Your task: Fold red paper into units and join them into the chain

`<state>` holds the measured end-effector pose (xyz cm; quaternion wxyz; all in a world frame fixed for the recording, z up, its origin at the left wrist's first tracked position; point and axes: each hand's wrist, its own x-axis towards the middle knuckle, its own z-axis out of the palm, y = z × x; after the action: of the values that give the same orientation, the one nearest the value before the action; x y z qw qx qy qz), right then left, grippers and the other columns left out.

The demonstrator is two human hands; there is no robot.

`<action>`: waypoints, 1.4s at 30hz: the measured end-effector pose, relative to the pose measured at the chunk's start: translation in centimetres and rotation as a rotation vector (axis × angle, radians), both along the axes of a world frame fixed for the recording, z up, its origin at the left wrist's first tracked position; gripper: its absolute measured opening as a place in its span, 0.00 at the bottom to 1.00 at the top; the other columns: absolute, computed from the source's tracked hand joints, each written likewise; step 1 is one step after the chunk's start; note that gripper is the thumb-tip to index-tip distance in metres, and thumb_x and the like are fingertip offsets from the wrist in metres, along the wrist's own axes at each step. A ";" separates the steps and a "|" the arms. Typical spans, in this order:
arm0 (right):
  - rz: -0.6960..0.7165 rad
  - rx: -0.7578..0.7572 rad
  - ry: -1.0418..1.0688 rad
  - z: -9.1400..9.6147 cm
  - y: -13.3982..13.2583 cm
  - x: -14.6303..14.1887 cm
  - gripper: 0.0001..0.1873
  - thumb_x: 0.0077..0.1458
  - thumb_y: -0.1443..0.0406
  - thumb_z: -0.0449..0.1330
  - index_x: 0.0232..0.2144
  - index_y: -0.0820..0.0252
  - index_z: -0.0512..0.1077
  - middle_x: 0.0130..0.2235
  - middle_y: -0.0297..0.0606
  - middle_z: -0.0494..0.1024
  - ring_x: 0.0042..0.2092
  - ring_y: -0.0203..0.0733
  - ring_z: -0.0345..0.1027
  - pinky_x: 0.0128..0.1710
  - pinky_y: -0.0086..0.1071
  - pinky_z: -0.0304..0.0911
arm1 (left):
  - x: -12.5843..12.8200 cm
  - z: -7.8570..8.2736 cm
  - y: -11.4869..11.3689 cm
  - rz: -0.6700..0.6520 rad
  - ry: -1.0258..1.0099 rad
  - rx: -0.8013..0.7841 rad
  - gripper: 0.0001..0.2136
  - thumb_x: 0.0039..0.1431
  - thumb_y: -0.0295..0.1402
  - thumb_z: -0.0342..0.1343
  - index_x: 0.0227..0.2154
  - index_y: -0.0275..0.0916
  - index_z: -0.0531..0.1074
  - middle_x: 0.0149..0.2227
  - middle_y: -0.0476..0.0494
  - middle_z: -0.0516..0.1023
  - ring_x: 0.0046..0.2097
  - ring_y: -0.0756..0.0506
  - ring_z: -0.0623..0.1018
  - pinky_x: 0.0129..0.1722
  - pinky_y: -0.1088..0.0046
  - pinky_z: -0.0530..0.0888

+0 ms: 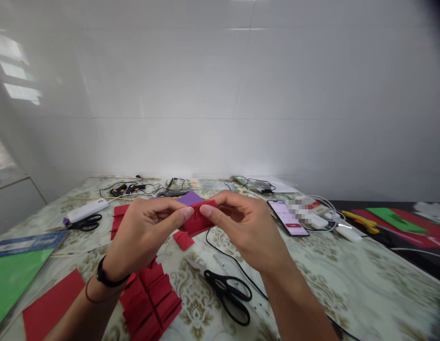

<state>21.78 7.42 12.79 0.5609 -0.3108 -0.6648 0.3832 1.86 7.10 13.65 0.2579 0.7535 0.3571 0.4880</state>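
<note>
Between my two hands, above the table, is a piece of folded red paper [197, 221]. My left hand [149, 227] pinches its left end between thumb and fingers. At its right end, my right hand [243, 225] grips it the same way, thumb on the near face. Just below lies a small red paper piece [183, 240]. A pile of folded red paper pieces [151, 303] rests near my left forearm, partly hidden by it. Black-handled scissors [227, 289] lie below my right hand, blades pointing up and left. Purple paper [190, 198] shows behind the held piece.
On the left are a white power strip [87, 210], second scissors [85, 222], green paper [17, 279] and a red sheet [54, 308]. Glue guns [127, 189] lie at the back. A phone [288, 218], white cables and yellow-handled pliers [360, 221] are on the right. A black cord [237, 263] crosses the tablecloth.
</note>
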 end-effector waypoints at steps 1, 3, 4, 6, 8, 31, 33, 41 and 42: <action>0.003 -0.002 0.002 -0.1 0.0 0.0 0.08 0.59 0.60 0.69 0.32 0.58 0.81 0.31 0.35 0.84 0.34 0.39 0.78 0.38 0.33 0.75 | 0.0 0.0 0.0 0.005 0.031 0.009 0.12 0.67 0.37 0.62 0.29 0.39 0.84 0.23 0.49 0.83 0.24 0.51 0.76 0.23 0.80 0.71; -0.001 -0.014 -0.005 -0.2 0.1 0.0 0.09 0.60 0.59 0.69 0.33 0.58 0.81 0.32 0.36 0.83 0.35 0.40 0.79 0.39 0.35 0.76 | 0.1 0.0 0.1 0.003 0.067 0.003 0.12 0.68 0.37 0.60 0.30 0.39 0.84 0.26 0.48 0.84 0.27 0.49 0.79 0.26 0.79 0.75; -0.007 -0.021 -0.010 -0.3 0.1 0.0 0.09 0.60 0.58 0.68 0.34 0.59 0.81 0.33 0.36 0.83 0.35 0.41 0.79 0.40 0.35 0.76 | 0.2 -0.1 0.1 0.004 0.057 -0.007 0.10 0.67 0.36 0.61 0.33 0.39 0.84 0.29 0.47 0.86 0.30 0.48 0.82 0.30 0.78 0.77; -0.025 -0.025 -0.017 -0.4 0.2 0.0 0.10 0.61 0.58 0.68 0.34 0.59 0.81 0.33 0.37 0.83 0.35 0.41 0.78 0.39 0.36 0.76 | 0.3 -0.2 0.2 0.006 0.001 -0.016 0.08 0.65 0.35 0.64 0.42 0.39 0.84 0.37 0.44 0.88 0.37 0.46 0.85 0.37 0.76 0.82; -0.043 -0.018 -0.007 -0.4 0.2 0.1 0.11 0.61 0.58 0.67 0.33 0.59 0.80 0.32 0.36 0.82 0.34 0.40 0.77 0.37 0.34 0.75 | 0.3 -0.3 0.3 -0.003 -0.046 0.007 0.12 0.62 0.33 0.67 0.48 0.40 0.82 0.41 0.43 0.88 0.40 0.45 0.87 0.41 0.75 0.84; -0.030 0.034 -0.090 0.0 0.0 -0.1 0.08 0.61 0.60 0.67 0.34 0.58 0.80 0.32 0.35 0.82 0.33 0.39 0.77 0.37 0.33 0.75 | -0.2 -0.1 0.4 -0.002 -0.032 -0.068 0.06 0.62 0.35 0.68 0.37 0.39 0.85 0.36 0.44 0.89 0.37 0.44 0.88 0.38 0.74 0.85; -0.040 0.061 -0.097 0.0 0.0 -0.1 0.08 0.62 0.60 0.66 0.33 0.59 0.80 0.32 0.36 0.82 0.34 0.39 0.77 0.37 0.33 0.75 | -0.2 -0.1 0.4 0.009 -0.003 -0.055 0.06 0.62 0.35 0.67 0.36 0.39 0.85 0.35 0.44 0.89 0.36 0.44 0.87 0.36 0.75 0.84; 0.010 0.020 -0.118 0.1 -0.2 -0.2 0.10 0.63 0.60 0.65 0.32 0.59 0.79 0.31 0.36 0.83 0.33 0.39 0.77 0.38 0.33 0.74 | -0.2 0.3 0.0 -0.046 0.041 -0.103 0.05 0.63 0.33 0.64 0.33 0.38 0.82 0.31 0.46 0.87 0.31 0.48 0.86 0.32 0.79 0.81; 0.021 0.005 -0.140 0.1 -0.3 -0.2 0.10 0.63 0.59 0.65 0.33 0.59 0.80 0.32 0.36 0.83 0.34 0.39 0.77 0.39 0.33 0.73 | -0.3 0.3 -0.1 -0.039 0.032 -0.112 0.05 0.63 0.33 0.64 0.33 0.38 0.82 0.30 0.46 0.87 0.31 0.48 0.86 0.32 0.79 0.81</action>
<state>21.56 7.14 12.87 0.5097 -0.3283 -0.7066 0.3649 1.59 7.03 13.92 0.3036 0.7524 0.3732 0.4500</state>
